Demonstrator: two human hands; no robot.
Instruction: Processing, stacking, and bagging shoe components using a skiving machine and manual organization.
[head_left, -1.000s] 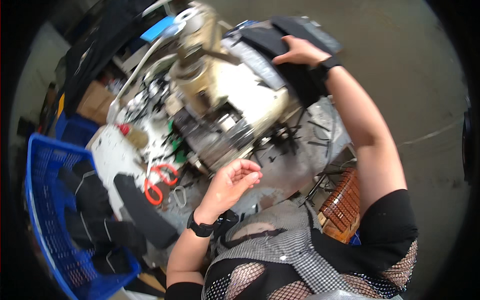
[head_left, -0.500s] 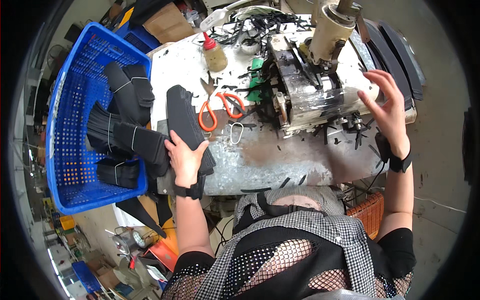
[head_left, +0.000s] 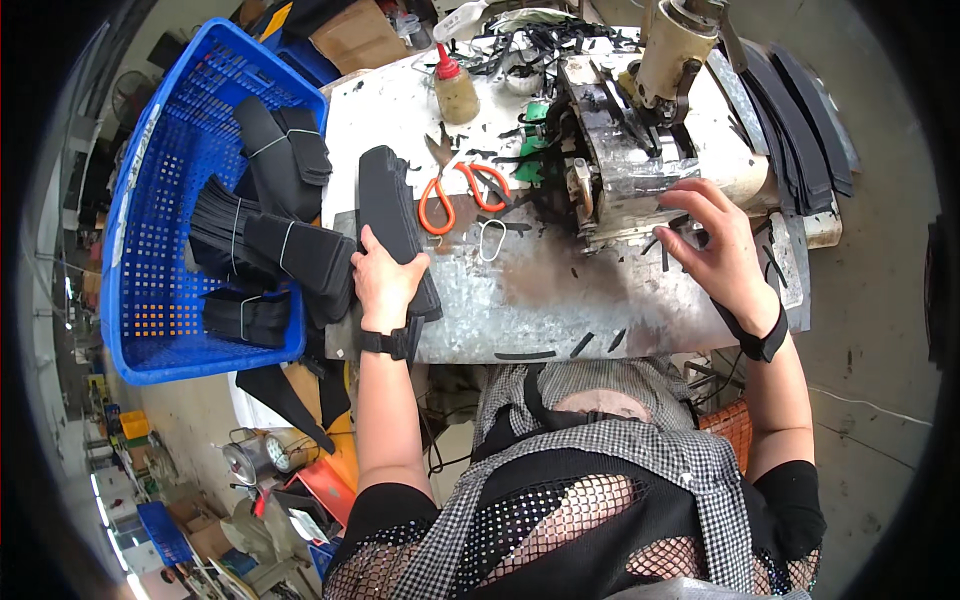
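My left hand (head_left: 386, 283) lies across the lower part of a stack of long black strips (head_left: 388, 200) on the metal-topped table. Its fingers press one side of the stack and the thumb the other. My right hand (head_left: 718, 250) hovers over the table's right part, just in front of the machine (head_left: 625, 150). Thumb and fingers there are curved but apart, with nothing plainly held between them. Orange-handled scissors (head_left: 437, 208) lie to the right of the stack, beside a pale loop (head_left: 491, 241), perhaps a rubber band.
A blue plastic basket (head_left: 125, 240) at the left holds several banded bundles of black strips (head_left: 290, 250). A red-tipped bottle (head_left: 458, 98) stands farther back. Black scraps (head_left: 530, 45) are heaped at the far edge. More long black strips (head_left: 790, 130) lie right of the machine.
My right hand has moved left and nearer to me, from beside the machine's right side to its front. My left hand stays on the stack. The whole view has shifted slightly.
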